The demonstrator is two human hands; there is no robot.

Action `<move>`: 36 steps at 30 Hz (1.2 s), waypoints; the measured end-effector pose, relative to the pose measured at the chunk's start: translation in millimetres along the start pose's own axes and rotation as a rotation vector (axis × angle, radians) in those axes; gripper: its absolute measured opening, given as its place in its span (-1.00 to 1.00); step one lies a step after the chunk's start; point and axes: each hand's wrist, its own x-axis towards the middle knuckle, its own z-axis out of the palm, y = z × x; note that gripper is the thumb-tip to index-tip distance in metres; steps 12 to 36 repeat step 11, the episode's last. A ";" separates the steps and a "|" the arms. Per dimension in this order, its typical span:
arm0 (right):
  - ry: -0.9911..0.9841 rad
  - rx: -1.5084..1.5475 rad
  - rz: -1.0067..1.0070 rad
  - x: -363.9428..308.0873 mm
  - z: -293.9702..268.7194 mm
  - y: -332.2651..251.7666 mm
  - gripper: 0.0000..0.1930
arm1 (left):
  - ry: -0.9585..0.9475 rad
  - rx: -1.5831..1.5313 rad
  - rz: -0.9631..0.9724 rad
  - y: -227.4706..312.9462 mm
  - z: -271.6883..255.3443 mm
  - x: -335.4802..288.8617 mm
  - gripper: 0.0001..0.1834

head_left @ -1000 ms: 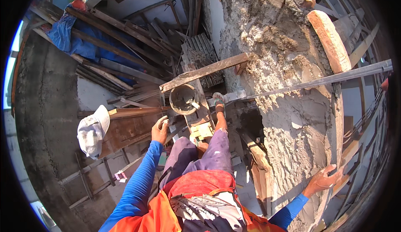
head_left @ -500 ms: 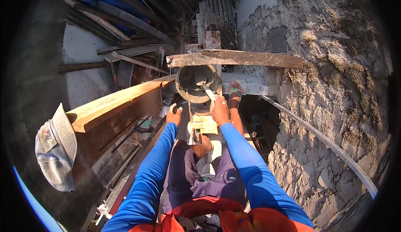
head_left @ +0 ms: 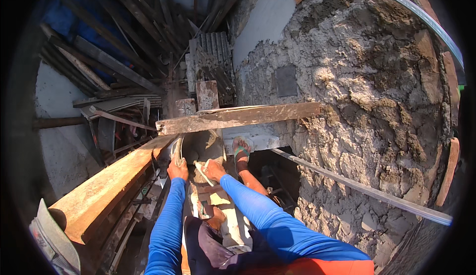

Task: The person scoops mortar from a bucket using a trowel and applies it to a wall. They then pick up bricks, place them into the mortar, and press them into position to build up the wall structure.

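A round mortar bucket [head_left: 217, 151] stands in front of me, partly hidden under a weathered wooden board [head_left: 238, 118]. My left hand [head_left: 177, 169] is closed on the bucket's left rim. In my right hand [head_left: 214, 170] is a trowel [head_left: 200, 170] by its pale handle, beside the near side of the bucket; its blade is hard to make out. Grey mortar shows inside the bucket. My feet rest on a narrow support below, one sandalled foot [head_left: 242, 148] right of the bucket.
A thick sawn beam [head_left: 114, 186] runs along the left, with a grey cap [head_left: 54, 240] at its near end. On the right rises a rough mortared wall [head_left: 357, 106], with a long straight bar [head_left: 362, 191] against it. Scrap timber [head_left: 119, 67] lies beyond; gaps drop away below.
My left hand has moved from beside the bucket onto its rim. My right hand has drawn the trowel back from the bucket's middle. The view has shifted right.
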 end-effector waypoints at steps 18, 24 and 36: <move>-0.434 -0.123 -0.431 -213.3 -76.4 -40.6 -0.55 | 0.225 -0.167 -0.057 54.1 -134.6 -193.0 -0.48; -0.434 -0.123 -0.431 -213.3 -76.4 -40.6 -0.55 | 0.225 -0.167 -0.057 54.1 -134.6 -193.0 -0.48; -0.434 -0.123 -0.431 -213.3 -76.4 -40.6 -0.55 | 0.225 -0.167 -0.057 54.1 -134.6 -193.0 -0.48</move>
